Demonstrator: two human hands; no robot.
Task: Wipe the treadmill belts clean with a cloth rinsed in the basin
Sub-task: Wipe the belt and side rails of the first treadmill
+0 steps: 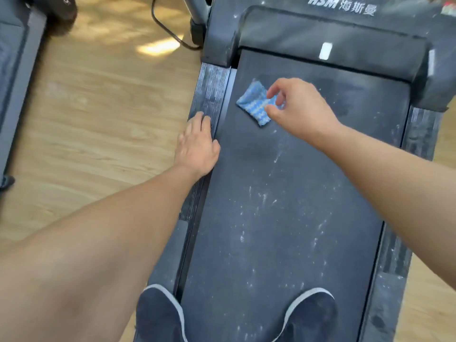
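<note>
At 6 o'clock two dark shoes (158, 317) stand on the dusty, white-flecked belt (283, 193). Toward 10 o'clock the left hand (197, 144) lies flat, fingers straight, on the ribbed side rail (209, 87). At 12 o'clock the folded blue-and-white cloth (251, 102) lies on the belt. The right hand (298, 107), at its 3 o'clock edge, curls thumb and forefinger onto it; whether they actually pinch it I cannot tell.

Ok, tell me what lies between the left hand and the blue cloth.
In the head view, only the inner edge of the side rail and a bare strip of dusty belt separate the left hand from the cloth.
</note>
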